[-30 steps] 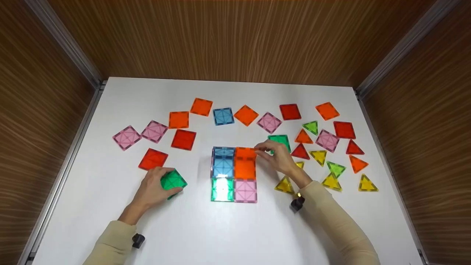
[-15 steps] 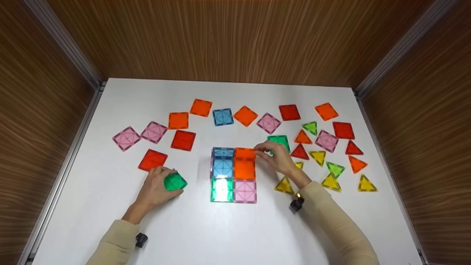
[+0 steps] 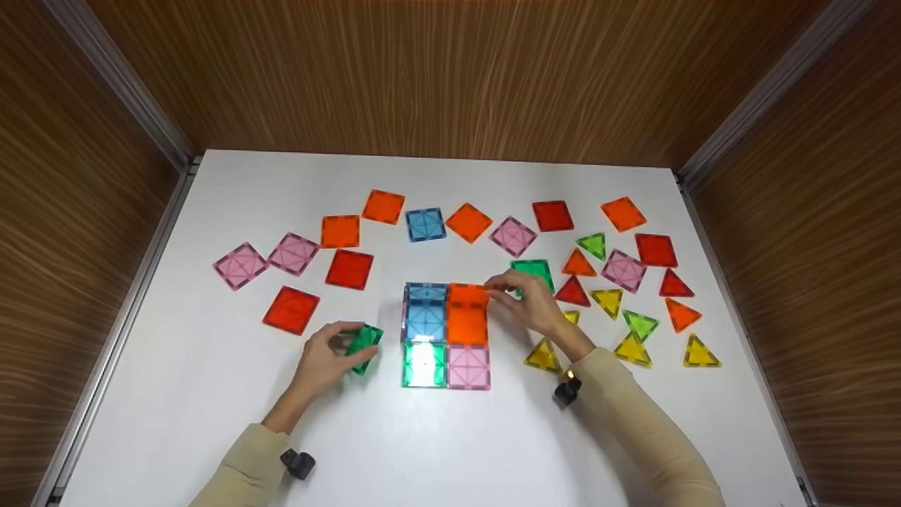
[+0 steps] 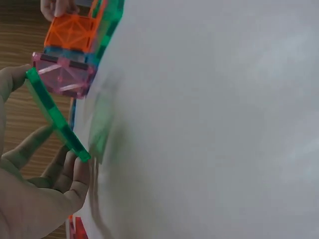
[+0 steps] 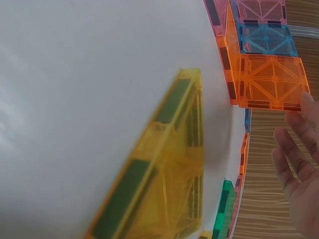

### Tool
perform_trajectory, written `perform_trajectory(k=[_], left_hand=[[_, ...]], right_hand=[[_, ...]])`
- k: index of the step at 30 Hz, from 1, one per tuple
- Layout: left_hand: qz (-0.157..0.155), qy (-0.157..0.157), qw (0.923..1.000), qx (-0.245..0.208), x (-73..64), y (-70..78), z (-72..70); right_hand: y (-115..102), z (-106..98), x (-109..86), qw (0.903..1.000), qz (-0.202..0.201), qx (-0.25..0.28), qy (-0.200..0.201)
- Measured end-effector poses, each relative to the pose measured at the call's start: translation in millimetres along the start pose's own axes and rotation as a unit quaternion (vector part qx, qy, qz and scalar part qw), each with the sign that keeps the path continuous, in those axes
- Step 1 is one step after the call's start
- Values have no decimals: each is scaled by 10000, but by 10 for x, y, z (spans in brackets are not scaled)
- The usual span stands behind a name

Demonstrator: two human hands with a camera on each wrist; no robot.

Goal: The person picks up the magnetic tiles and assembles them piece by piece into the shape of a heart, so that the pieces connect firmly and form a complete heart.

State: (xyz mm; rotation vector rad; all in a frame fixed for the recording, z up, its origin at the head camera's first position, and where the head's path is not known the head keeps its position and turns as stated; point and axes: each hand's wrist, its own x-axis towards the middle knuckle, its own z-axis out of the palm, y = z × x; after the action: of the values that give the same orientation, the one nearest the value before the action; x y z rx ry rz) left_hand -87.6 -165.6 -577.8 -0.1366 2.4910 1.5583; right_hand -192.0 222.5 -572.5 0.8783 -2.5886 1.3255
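Note:
My left hand (image 3: 322,362) holds a green square magnetic tile (image 3: 364,348) by its edges, tilted and just left of the tile structure. In the left wrist view that green tile (image 4: 57,117) is seen nearly edge-on, between thumb and fingers. Flat green (image 3: 424,365) and pink (image 3: 469,367) tiles form the structure's near part. Blue (image 3: 426,320) and orange (image 3: 467,325) tiles stand up behind them. With thumb and fingertips, my right hand (image 3: 531,303) pinches the corner of an upright orange square magnetic tile (image 5: 274,82) at the structure's far right.
Loose square tiles arc across the back of the white table, among them a blue one (image 3: 426,224) and a red one (image 3: 291,310). Several triangles, such as a yellow one (image 3: 607,303), lie to the right, near the right forearm. Wooden panels (image 3: 450,84) enclose the table.
My left hand has moved right with the green tile, away from the red tile and closer to the structure, turning the tile more on edge. The right hand stays in place.

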Motion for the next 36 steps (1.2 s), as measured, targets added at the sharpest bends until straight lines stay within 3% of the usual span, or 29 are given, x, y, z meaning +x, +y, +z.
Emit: perform_trajectory(k=[5, 12, 23, 36], left_hand=[[-236, -263, 9952, -908, -39, 54, 128], [-361, -634, 9847, -1584, -139, 104, 271], [-619, -724, 9771, -1904, -90, 166, 408], [-731, -650, 9766, -1917, -38, 164, 474]], right_hand=[[4, -1, 4, 10000, -17, -30, 1], [-5, 0, 0, 10000, 56, -63, -34], [-1, 6, -6, 9999, -10, -101, -15], [0, -7, -14, 9998, 172, -61, -123]])
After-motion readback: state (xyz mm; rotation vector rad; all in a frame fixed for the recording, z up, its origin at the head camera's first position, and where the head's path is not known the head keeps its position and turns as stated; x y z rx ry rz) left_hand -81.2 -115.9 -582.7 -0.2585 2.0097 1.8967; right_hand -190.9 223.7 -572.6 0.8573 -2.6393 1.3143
